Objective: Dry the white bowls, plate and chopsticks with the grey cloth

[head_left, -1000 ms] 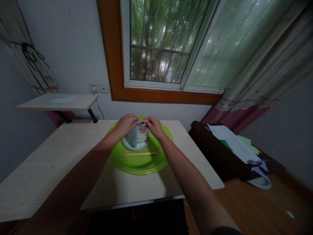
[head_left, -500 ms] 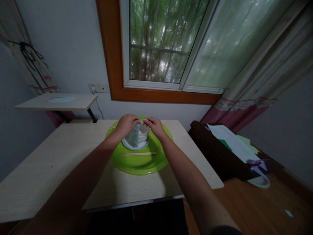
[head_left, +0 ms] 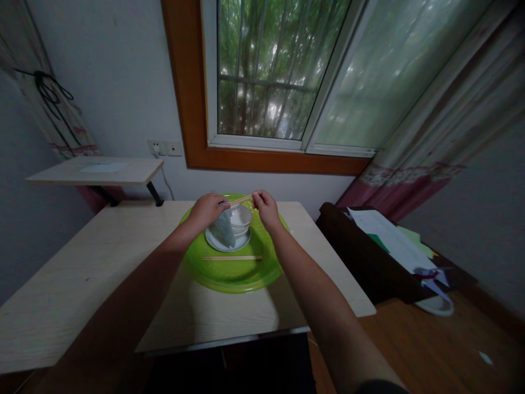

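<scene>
A grey-green cloth (head_left: 223, 229) hangs from my left hand (head_left: 207, 210), whose fingers are closed on it at the left end of a pair of chopsticks (head_left: 241, 200). My right hand (head_left: 266, 208) pinches the chopsticks' other end, so they slant up to the right above stacked white bowls (head_left: 243, 219). The bowls sit on a white plate (head_left: 212, 241) inside a large green basin (head_left: 246, 282). Another pair of chopsticks (head_left: 232, 258) lies flat in the basin, in front of the plate. The cloth partly hides the bowls and plate.
The basin stands on a pale wooden table (head_left: 123, 241). A small raised shelf (head_left: 139, 174) with a paper on it is at the back left. Right of the table, a dark brown piece of furniture (head_left: 340, 246) bears papers (head_left: 385, 235). A window rises behind.
My right hand has moved right and slightly up, away from my left, exposing more of the chopsticks between them. My left hand has shifted slightly left with the cloth, uncovering more of the bowls.
</scene>
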Demonstrator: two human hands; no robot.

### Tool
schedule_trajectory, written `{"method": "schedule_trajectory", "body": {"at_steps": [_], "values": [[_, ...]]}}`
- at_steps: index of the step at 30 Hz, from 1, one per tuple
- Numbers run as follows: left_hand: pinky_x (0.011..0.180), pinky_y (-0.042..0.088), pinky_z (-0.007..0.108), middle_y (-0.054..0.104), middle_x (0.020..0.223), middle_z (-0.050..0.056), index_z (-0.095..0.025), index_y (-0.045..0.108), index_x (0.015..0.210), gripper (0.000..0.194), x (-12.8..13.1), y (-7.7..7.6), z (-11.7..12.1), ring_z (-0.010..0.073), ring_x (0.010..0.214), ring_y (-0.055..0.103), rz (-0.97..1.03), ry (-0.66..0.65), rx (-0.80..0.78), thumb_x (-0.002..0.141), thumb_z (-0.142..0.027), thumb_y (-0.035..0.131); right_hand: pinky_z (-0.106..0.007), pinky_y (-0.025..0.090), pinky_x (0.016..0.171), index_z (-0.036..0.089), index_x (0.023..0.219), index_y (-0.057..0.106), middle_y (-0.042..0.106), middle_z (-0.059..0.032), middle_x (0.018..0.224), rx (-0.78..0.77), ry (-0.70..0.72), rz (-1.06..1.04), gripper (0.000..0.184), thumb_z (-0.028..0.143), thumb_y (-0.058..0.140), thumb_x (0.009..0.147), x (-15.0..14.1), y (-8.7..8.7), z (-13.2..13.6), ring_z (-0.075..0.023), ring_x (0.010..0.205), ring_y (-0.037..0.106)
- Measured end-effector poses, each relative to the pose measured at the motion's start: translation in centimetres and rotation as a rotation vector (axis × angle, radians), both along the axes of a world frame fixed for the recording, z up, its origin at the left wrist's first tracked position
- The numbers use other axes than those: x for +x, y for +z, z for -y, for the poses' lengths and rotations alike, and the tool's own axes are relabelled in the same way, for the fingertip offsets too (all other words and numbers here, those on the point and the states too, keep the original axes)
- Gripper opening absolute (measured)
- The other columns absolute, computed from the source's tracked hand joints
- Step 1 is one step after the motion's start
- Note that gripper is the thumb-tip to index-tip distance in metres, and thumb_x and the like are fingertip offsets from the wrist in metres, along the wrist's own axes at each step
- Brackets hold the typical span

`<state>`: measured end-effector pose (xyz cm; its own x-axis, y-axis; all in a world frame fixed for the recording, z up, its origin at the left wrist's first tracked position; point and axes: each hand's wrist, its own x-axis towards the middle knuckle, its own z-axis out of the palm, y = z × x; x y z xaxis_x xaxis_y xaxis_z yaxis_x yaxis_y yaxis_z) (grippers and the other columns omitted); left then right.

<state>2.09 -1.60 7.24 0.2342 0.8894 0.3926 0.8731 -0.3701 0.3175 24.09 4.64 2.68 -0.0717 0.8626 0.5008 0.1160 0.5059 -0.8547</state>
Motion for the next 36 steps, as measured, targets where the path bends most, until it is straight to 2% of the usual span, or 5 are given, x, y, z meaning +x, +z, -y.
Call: {"method": "schedule_trajectory", "body": {"at_steps": [4, 8, 19, 26, 36], "values": [[0.091, 0.05, 0.032, 0.078, 0.109, 0.008, -0.021, 0.078, 0.104, 0.029, -2.1, -0.4, -0.2, 0.0233, 0.102, 0.07, -0.014, 0.001, -0.051, 0.094, -0.037, 0.056, -0.026, 0.045, 0.063, 0.022, 0.084, 0.059, 0.056, 0.0024, 0.069, -0.019, 0.01, -0.019, 0.04, 0.062, 0.055, 0.089, 0.0, -0.2, -0.2, -0.014, 0.064, 0.054], [0.093, 0.05, 0.033, 0.077, 0.11, 0.01, -0.018, 0.078, 0.106, 0.031, -2.6, -0.6, -0.2, 0.0242, 0.103, 0.069, -0.003, 0.002, -0.045, 0.094, -0.036, 0.056, -0.025, 0.044, 0.062, 0.023, 0.083, 0.061, 0.057, 0.0025, 0.07, -0.042, 0.03, -0.048, 0.045, 0.068, 0.058, 0.084, -0.1, 0.1, 0.0, -0.0135, 0.063, 0.053], [0.091, 0.048, 0.032, 0.077, 0.107, 0.01, -0.019, 0.078, 0.101, 0.026, 2.1, 0.2, -0.5, 0.0233, 0.101, 0.068, 0.043, -0.034, 0.072, 0.095, -0.035, 0.058, -0.026, 0.045, 0.061, 0.022, 0.081, 0.074, 0.069, -0.0001, 0.071, -0.04, 0.199, 0.054, 0.039, 0.06, 0.068, 0.082, -1.1, 1.2, 1.9, -0.0134, 0.06, 0.056], [0.089, 0.048, 0.032, 0.076, 0.104, 0.01, -0.018, 0.077, 0.099, 0.027, 3.0, 0.7, -0.4, 0.0233, 0.099, 0.067, 0.024, -0.009, 0.099, 0.096, -0.037, 0.058, -0.027, 0.045, 0.06, 0.021, 0.081, 0.074, 0.069, -0.0003, 0.075, -0.027, 0.125, -0.07, 0.036, 0.057, 0.071, 0.08, -0.6, 1.1, 1.2, -0.0129, 0.06, 0.055], [0.093, 0.049, 0.034, 0.077, 0.108, 0.01, -0.017, 0.077, 0.104, 0.028, -1.3, -0.5, -0.2, 0.0246, 0.103, 0.068, 0.031, -0.02, 0.005, 0.095, -0.034, 0.057, -0.024, 0.039, 0.053, 0.02, 0.082, 0.066, 0.065, 0.0014, 0.072, -0.077, -0.083, -0.431, 0.041, 0.061, 0.071, 0.077, 1.0, 0.7, -0.9, -0.0102, 0.055, 0.052]]}}
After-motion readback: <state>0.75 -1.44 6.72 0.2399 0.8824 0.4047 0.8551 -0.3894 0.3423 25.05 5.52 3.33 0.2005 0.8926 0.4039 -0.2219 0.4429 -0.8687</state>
